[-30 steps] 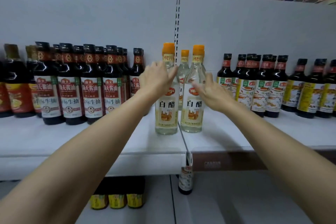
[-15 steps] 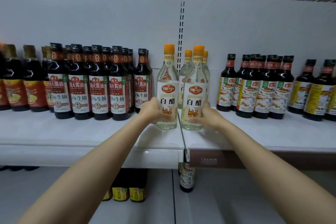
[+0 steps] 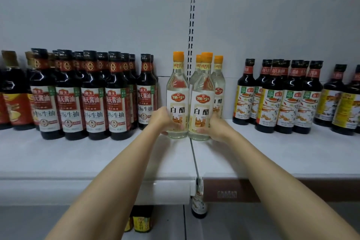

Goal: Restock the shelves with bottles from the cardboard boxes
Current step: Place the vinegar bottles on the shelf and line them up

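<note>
Two clear glass vinegar bottles with orange caps (image 3: 177, 95) stand upright on the white shelf (image 3: 97, 160), both hands having slid from necks to bases. Left hand (image 3: 162, 121) and right hand (image 3: 216, 125) each grip one, apparently squaring the front row.

Even, fairly bright light falls from above and in front, leaving the white metal shelf (image 3: 81, 154) washed pale with only soft shadows under the bottles. Small white glints sit on the shoulders of the dark glass soy sauce bottles (image 3: 292, 95). The wide-angle lens bows the shelf edge and stretches the forearms near the bottom corners, and the outer bottles and labels look soft and slightly smeared.
</note>
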Motion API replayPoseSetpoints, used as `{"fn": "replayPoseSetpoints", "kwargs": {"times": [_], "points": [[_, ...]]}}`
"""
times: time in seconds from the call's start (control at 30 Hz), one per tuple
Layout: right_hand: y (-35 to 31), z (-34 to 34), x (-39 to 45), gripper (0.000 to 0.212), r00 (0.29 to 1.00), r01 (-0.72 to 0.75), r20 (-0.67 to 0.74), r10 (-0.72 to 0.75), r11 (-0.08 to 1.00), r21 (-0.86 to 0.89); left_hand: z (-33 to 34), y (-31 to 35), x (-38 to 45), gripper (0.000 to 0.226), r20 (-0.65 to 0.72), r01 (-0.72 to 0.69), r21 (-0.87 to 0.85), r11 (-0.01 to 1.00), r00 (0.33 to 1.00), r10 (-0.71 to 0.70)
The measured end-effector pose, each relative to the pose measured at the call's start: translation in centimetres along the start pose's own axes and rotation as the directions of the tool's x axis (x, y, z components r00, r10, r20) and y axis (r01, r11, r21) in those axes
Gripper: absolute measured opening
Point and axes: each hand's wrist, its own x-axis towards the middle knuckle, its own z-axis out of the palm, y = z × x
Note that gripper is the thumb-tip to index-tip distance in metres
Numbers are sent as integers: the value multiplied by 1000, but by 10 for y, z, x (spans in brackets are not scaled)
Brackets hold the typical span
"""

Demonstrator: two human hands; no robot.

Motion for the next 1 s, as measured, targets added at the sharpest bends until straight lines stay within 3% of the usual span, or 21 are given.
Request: {"fn": "replayPoseSetpoints", "kwargs": {"times": [0.3, 1.0], "points": [[7, 1, 43, 77, 1000, -14, 11, 15, 997, -76, 10, -4, 45, 59, -29, 6, 74, 997, 1000, -4], [-8, -1, 59, 72, 997, -62, 35, 64, 997, -44, 9, -8, 68, 72, -13, 4, 158, 987, 1000, -2]]}}
